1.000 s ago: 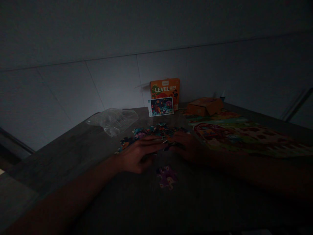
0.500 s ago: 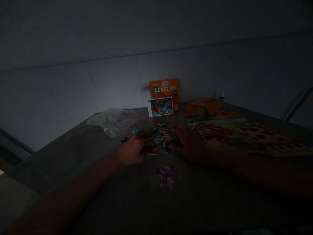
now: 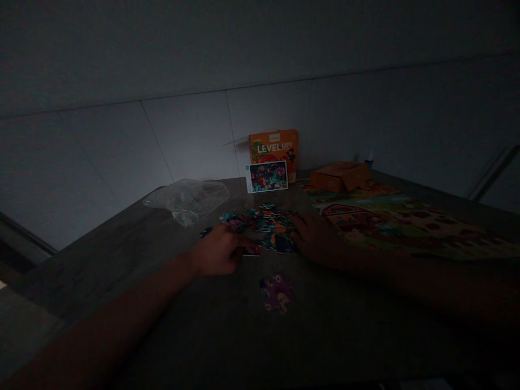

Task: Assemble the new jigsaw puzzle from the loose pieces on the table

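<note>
In dim light, a loose pile of jigsaw puzzle pieces (image 3: 266, 221) lies on the grey table between my hands. My left hand (image 3: 217, 252) rests at the pile's near left side, index finger stretched over a red puzzle piece (image 3: 257, 251); its other fingers are bent and partly hidden. On the pile's right edge, my right hand (image 3: 316, 239) lies with fingers spread, touching pieces, none visibly gripped. Closer to me is a purple cluster of joined puzzle pieces (image 3: 277, 294), apart from both hands.
Behind the pile, a picture card (image 3: 268, 177) leans on an orange box (image 3: 290, 142) marked "LEVEL UP!". A crumpled clear plastic bag (image 3: 189, 197) lies left. To the right are an assembled farm puzzle (image 3: 390, 225) and another orange box (image 3: 340, 176). A wall stands behind.
My right hand has drawn slightly right, uncovering dark pieces near its fingertips. My left hand has shifted a little left, and its index finger reaches farther over the red piece.
</note>
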`<state>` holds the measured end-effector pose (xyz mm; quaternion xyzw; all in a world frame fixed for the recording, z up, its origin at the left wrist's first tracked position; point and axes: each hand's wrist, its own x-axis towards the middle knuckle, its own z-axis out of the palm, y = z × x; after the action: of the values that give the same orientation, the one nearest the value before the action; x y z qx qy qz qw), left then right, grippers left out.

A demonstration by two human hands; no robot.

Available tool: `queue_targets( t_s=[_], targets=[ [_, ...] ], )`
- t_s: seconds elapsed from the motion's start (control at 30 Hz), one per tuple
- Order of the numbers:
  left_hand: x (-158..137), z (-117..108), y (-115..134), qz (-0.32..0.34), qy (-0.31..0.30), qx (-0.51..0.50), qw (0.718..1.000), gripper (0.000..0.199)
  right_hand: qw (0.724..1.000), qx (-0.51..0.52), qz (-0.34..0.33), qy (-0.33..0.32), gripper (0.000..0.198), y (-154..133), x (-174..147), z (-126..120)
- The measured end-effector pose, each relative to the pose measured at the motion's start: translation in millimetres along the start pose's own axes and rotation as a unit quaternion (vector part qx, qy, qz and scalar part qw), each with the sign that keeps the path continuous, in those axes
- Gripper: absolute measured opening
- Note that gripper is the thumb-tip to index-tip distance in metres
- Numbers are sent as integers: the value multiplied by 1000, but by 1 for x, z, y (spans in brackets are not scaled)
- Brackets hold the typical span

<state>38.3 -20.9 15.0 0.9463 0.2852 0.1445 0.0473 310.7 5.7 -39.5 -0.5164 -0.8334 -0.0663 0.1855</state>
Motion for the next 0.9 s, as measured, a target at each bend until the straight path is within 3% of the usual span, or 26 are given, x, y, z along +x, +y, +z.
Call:
queue_targets(
  t_s=[0.23,0.37,0.53,0.73,0.9],
  targets=[
    [0,-3,5,15,-34,4,999,55,997,75,-14,9,55,-6,0,-10],
    [0,-2,6,20,-48,6,999,57,999,0,32,25,57,-12,-3,-17],
    [0,1,6,31,-42,3,999,59,994,-94,50,-15,50,-17,-6,-26],
    [2,3,6,43,-36,29,998,55,995,-80,48,-29,46,-21,-4,-30],
    [3,8,4,67,-6,49,997,63,997,-74,15,11,48,-18,-3,-25]
  ],
)
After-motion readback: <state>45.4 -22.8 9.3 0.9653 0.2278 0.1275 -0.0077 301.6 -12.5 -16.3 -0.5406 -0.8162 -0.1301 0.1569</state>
